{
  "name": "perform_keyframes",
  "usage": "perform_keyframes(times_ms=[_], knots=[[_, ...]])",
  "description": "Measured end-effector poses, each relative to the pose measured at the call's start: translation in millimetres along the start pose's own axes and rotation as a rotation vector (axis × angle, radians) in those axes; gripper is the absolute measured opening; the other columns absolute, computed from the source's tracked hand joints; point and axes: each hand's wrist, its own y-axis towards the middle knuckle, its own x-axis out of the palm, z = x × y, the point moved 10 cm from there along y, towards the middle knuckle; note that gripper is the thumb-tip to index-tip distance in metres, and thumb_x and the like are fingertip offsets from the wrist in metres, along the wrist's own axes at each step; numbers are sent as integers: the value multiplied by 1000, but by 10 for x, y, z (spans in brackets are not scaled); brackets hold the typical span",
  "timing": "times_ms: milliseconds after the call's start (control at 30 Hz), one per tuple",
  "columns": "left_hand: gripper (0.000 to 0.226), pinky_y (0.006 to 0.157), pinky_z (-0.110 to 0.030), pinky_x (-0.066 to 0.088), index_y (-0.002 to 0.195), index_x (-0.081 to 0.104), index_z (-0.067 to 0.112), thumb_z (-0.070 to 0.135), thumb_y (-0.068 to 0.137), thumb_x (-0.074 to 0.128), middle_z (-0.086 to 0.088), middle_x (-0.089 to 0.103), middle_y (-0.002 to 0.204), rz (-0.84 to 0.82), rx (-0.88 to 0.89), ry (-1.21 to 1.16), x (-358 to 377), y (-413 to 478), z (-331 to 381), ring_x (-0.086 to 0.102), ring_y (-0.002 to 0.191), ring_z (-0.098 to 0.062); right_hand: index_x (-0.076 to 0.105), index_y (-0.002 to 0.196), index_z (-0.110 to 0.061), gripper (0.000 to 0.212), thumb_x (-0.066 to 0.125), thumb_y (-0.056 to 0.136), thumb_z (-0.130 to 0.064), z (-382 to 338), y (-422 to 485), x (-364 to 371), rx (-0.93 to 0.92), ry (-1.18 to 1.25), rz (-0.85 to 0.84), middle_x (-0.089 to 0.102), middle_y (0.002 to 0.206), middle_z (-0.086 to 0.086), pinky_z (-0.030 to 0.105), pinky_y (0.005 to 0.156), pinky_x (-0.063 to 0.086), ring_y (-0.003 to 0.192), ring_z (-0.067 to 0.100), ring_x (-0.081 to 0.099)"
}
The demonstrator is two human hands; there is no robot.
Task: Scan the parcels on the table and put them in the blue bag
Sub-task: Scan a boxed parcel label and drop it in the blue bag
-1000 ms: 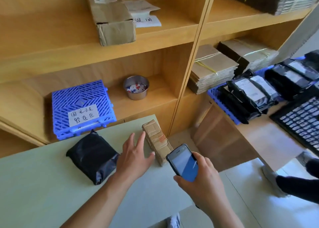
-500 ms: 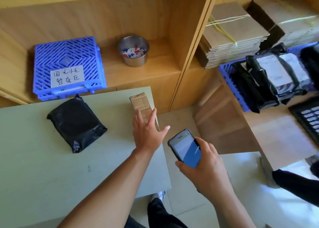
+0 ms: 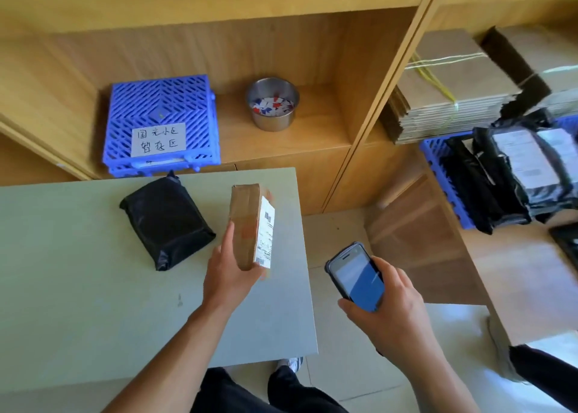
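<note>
While the left grip wraps the box by its near end, label showing, over the table | right grip curled round the phone | black parcel just beside

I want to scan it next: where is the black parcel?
In the head view, the black parcel lies on the table, left of the cardboard box in the left hand.

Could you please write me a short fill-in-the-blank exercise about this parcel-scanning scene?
The left hand grips the cardboard parcel, which bears a white shipping ____ with barcodes.
The right hand holds a ____ with its screen lit.
The black parcel lies on the ____, touched by neither hand.
Missing words: label, phone, table.
</note>
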Motion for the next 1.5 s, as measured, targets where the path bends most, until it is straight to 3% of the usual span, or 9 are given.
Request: perform_keyframes(times_ms=[267, 400, 633, 800, 933, 1067, 1200, 1367, 1500], knots=[[106, 113, -33, 40, 158, 16, 46, 49, 75, 83, 16, 39, 157, 104, 178, -248, -1088, -629, 255, 39, 142, -6, 38, 147, -30, 98, 86, 66, -57, -729, -325, -176, -168, -135, -6, 43, 112, -17, 25, 84, 51, 102, 7, 47], [101, 104, -17, 44, 156, 18, 54, 52, 76, 80, 25, 44, 151, 149, 236, -306, -1641, -760, 261, 44, 135, 6, 41, 147, -29, 100, 87, 63, -58, -1246, -466, -139, -228, -85, -3, 46, 117, -15, 34, 95, 52, 111, 13, 52], [98, 101, -38, 55, 156, 21, 50, 40, 81, 83, 15, 49, 150, 298, 263, -359, -2346, -921, -17, 49, 134, -4, 37, 148, -33, 100, 79, 65, -70, -2176, -782, 148, -400, -65, -14, 48, 118, -18, 25, 85, 55, 104, 7, 51], [102, 90, -22, 56, 156, 23, 50, 33, 77, 87, 22, 56, 140, 348, 258, -352, -2780, -1039, -349, 58, 119, 4, 35, 152, -29, 102, 75, 68, -70, -2548, -1048, 279, -424, -26, -8, 52, 134, -16, 26, 95, 49, 114, 9, 52], [103, 94, -23, 53, 154, 23, 55, 33, 77, 88, 30, 53, 137, 385, 268, -318, -3135, -1103, -505, 59, 118, 3, 29, 153, -32, 102, 74, 70, -71, -2769, -1204, 480, -416, -31, -71, 50, 142, -15, 26, 99, 47, 121, 10, 52], [103, 89, -12, 48, 155, 22, 52, 30, 78, 87, 39, 48, 131, 420, 281, -283, -3408, -1051, -570, 58, 115, 9, 40, 140, -36, 87, 74, 68, -72, -2948, -1278, 669, -453, -76, -101, 55, 121, -20, 22, 88, 53, 102, 6, 57], [105, 97, -19, 44, 159, 18, 43, 30, 80, 86, 34, 47, 137, 431, 306, -245, -3559, -1022, -612, 52, 127, -3, 48, 132, -37, 77, 73, 68, -72, -3100, -1315, 810, -505, -137, -94, 57, 109, -21, 21, 78, 52, 90, 6, 57], [107, 85, 7, 33, 158, 16, 46, 27, 80, 86, 25, 41, 140, 459, 326, -180, -3628, -1112, -652, 36, 120, 27, 50, 129, -39, 76, 71, 65, -73, -3202, -1336, 883, -531, -137, -83, 58, 108, -21, 19, 72, 51, 88, 5, 58], [105, 95, -10, 43, 156, 16, 52, 32, 80, 86, 28, 38, 143, 467, 324, -123, -3681, -1153, -762, 41, 129, 9, 50, 123, -41, 63, 75, 70, -65, -3257, -1337, 912, -533, -113, -67, 57, 99, -23, 15, 64, 44, 84, 2, 57]])
